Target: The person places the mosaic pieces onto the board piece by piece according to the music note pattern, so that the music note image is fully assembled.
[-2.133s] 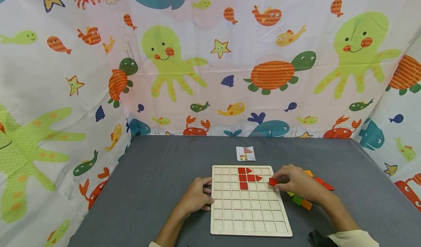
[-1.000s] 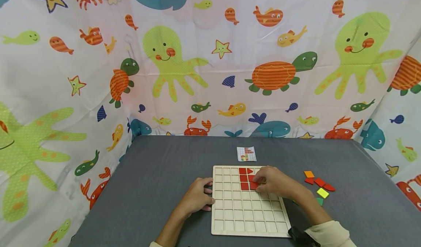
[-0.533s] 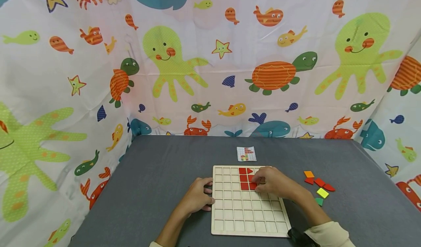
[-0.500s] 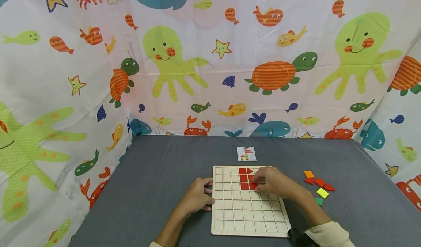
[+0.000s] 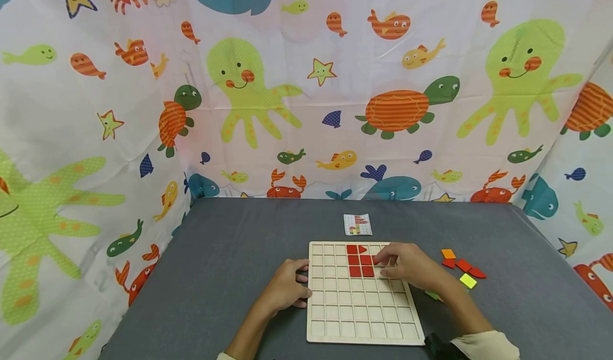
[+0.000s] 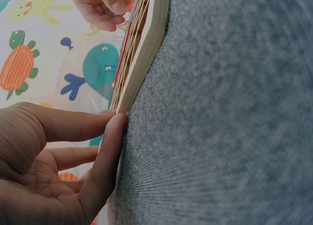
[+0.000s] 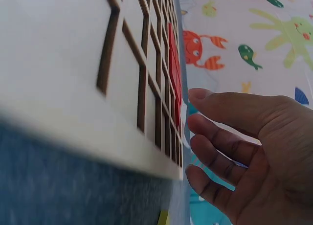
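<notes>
A pale wooden grid board (image 5: 361,314) lies on the grey cloth. My left hand (image 5: 283,285) holds its left edge; in the left wrist view, thumb and a finger pinch the board's edge (image 6: 146,58). Red tiles sit in cells near the far side: squares, such as the near right red square tile (image 5: 367,271), and a small red triangle tile (image 5: 362,249). Just right of them my right hand (image 5: 409,264) hovers low over the board, partly covering another red tile. In the right wrist view, its fingers (image 7: 210,132) are loosely bent and apart, with nothing between them.
Right of the board lie loose tiles: an orange tile (image 5: 448,253), several red ones (image 5: 463,265), a yellow tile (image 5: 468,280) and a green tile (image 5: 433,295) partly behind my forearm. A small printed pattern card (image 5: 357,225) lies beyond the board. A sea-animal curtain (image 5: 287,125) encloses the table.
My right hand brought a red square tile from the board's right edge to the cell beside the lower red square, let go and drew slightly right. My left hand stayed on the board.
</notes>
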{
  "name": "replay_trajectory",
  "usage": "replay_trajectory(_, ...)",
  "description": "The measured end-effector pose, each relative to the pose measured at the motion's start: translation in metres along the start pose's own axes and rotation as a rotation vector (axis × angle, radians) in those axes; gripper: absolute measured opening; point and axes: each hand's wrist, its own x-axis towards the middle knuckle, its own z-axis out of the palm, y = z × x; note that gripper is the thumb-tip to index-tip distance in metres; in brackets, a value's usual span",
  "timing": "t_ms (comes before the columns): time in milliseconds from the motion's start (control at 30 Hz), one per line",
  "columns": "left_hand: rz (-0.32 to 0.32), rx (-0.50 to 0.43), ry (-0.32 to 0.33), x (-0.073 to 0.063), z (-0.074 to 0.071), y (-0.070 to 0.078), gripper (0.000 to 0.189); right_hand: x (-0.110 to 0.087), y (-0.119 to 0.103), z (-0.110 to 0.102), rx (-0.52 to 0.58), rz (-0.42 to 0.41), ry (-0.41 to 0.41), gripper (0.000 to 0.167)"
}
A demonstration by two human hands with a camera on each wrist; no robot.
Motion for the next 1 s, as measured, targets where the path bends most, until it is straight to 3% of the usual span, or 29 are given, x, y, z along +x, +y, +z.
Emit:
replay_trajectory(667, -0.009, 0.003, -0.006, -0.001, 0.0, 0.001, 0.076, -0.035, 0.043, -0.038, 0.057, 0.174, 0.135, 0.028)
replay_trajectory(1000, -0.007, 0.005, -0.007, 0.0, 0.0, 0.001, 0.076, -0.05, 0.067, -0.058, -0.018, 0.261, 0.167, 0.038)
